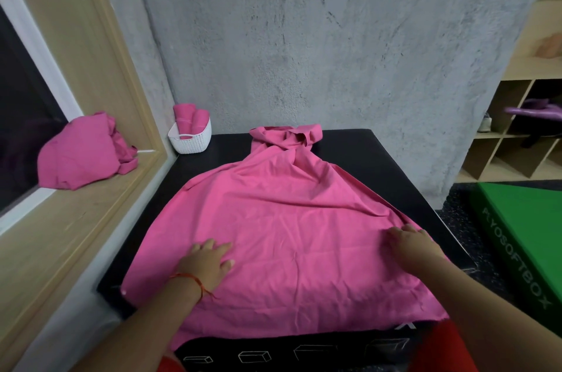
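A large pink cloth (289, 238) lies spread over a black padded box (359, 156), its far end bunched near the wall. My left hand (206, 262) rests flat on the cloth's near left part, fingers straight. My right hand (410, 241) presses flat on the cloth's right edge, fingers spread. Neither hand holds anything.
A white woven basket (190, 139) with two rolled pink cloths (190, 118) stands at the box's far left corner. A crumpled pink pile (82, 153) lies on the wooden window sill at left. A green soft box (523, 238) and wooden cubby shelves (517, 134) are at right. A grey wall is behind.
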{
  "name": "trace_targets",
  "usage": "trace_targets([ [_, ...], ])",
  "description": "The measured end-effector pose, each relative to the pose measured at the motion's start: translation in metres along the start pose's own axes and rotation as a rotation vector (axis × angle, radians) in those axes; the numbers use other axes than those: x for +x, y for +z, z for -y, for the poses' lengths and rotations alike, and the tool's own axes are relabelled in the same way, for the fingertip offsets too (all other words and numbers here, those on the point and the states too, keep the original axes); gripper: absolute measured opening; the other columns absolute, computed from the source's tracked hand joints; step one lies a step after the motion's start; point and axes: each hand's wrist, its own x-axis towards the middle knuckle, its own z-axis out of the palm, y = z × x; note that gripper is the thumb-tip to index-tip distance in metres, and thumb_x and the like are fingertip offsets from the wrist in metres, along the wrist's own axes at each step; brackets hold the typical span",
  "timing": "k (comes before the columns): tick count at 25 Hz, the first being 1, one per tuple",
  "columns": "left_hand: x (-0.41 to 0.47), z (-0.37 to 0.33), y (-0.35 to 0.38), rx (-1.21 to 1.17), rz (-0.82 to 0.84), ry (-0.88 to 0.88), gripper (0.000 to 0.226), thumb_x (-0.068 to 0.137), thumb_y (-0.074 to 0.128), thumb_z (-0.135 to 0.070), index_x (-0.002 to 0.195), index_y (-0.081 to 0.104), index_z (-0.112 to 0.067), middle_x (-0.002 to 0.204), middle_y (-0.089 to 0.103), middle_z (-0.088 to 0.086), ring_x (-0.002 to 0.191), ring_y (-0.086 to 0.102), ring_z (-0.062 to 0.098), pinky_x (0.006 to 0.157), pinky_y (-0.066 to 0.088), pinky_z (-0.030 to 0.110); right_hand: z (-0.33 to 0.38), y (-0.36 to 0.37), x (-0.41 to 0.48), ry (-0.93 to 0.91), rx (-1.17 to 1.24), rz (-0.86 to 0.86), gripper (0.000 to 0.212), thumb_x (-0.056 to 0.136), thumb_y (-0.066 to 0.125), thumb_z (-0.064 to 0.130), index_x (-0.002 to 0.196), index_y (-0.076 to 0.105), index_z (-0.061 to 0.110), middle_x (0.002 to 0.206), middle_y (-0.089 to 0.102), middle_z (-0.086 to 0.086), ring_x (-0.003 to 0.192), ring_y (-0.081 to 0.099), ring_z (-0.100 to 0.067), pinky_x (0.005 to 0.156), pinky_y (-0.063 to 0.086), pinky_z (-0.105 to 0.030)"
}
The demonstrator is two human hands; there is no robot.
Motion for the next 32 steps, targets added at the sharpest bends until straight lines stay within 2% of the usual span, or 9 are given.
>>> trace_targets([
  [2,0.004,-0.001,-0.005,0.004,-0.021,0.02,0.053,0.101,0.044,-0.059,0.151,0.042,-0.042,0.147,0.043,0.0,0.13,0.044,0.029,0.105,0.048,0.044,0.0,-0.006,0.0,0.096,0.121,-0.016,0.042,0.104,0.039,0.036,0.141,0.056,0.027,0.146,0.056,-0.004,0.129,0.057,-0.031,0.102,0.047,-0.038],
  [5,0.016,-0.004,-0.017,-0.021,-0.027,0.037,0.036,0.101,0.048,-0.05,0.134,0.053,-0.036,0.132,0.049,0.003,0.119,0.048,0.03,0.1,0.05,0.041,-0.013,0.002,0.024,0.087,0.203,0.026,0.052,0.095,0.038,0.056,0.134,0.061,0.03,0.147,0.056,-0.005,0.127,0.062,-0.033,0.097,0.054,-0.042],
  [7,0.028,-0.006,-0.02,-0.035,-0.067,0.048,0.024,0.1,0.049,-0.044,0.12,0.055,-0.032,0.12,0.051,0.0,0.111,0.05,0.026,0.094,0.052,0.04,-0.01,0.002,0.038,0.069,0.271,0.014,0.051,0.09,0.042,0.058,0.127,0.066,0.031,0.131,0.064,-0.002,0.126,0.063,-0.027,0.093,0.057,-0.044],
  [11,0.072,-0.006,-0.031,-0.103,-0.203,0.046,0.017,0.101,0.045,-0.034,0.104,0.058,-0.026,0.107,0.055,-0.003,0.105,0.053,0.024,0.085,0.052,0.04,0.031,-0.048,0.053,0.07,0.43,-0.194,0.013,0.097,0.061,0.035,0.105,0.071,0.032,0.095,0.053,0.011,0.099,0.068,-0.029,0.078,0.058,-0.043],
  [16,0.173,0.004,-0.064,-0.336,-0.459,0.001,0.014,0.097,0.055,-0.016,0.088,0.065,-0.013,0.093,0.062,0.007,0.094,0.058,0.035,0.078,0.047,0.042,0.076,-0.087,0.142,-0.019,0.759,-0.308,0.016,0.098,0.065,0.03,0.109,0.076,0.03,0.103,0.065,0.006,0.093,0.066,-0.02,0.083,0.052,-0.036],
  [19,0.253,0.005,-0.083,-0.383,-0.467,-0.058,0.019,0.099,0.052,-0.022,0.098,0.07,-0.018,0.104,0.065,0.006,0.101,0.057,0.035,0.087,0.05,0.046,0.095,-0.101,0.217,0.039,0.943,-0.285,0.018,0.096,0.07,0.024,0.112,0.078,0.027,0.108,0.074,0.01,0.1,0.069,-0.014,0.089,0.048,-0.028],
  [23,0.347,0.003,-0.107,-0.475,-0.42,-0.103,0.019,0.1,0.056,-0.028,0.109,0.073,-0.028,0.115,0.069,0.0,0.109,0.063,0.031,0.095,0.053,0.045,0.115,-0.111,0.308,0.11,1.155,-0.164,0.012,0.091,0.08,0.024,0.102,0.083,0.022,0.1,0.081,0.005,0.099,0.075,-0.017,0.096,0.059,-0.039],
  [27,0.391,-0.003,-0.097,-0.586,-0.187,-0.144,0.024,0.088,0.075,-0.053,0.094,0.075,-0.029,0.093,0.075,-0.012,0.092,0.07,0.013,0.081,0.051,0.027,0.139,-0.095,0.333,0.022,1.051,-0.1,0.014,0.092,0.075,0.036,0.082,0.083,0.029,0.08,0.078,0.011,0.082,0.074,-0.012,0.082,0.061,-0.039],
  [32,0.392,-0.006,-0.081,-0.689,-0.315,-0.188,0.029,0.087,0.078,-0.05,0.077,0.076,-0.022,0.076,0.074,-0.007,0.076,0.069,0.013,0.073,0.053,0.031,0.141,-0.09,0.336,-0.034,0.98,-0.034,0.018,0.09,0.069,0.026,0.082,0.082,0.035,0.074,0.077,0.008,0.07,0.072,-0.013,0.074,0.062,-0.037],
])
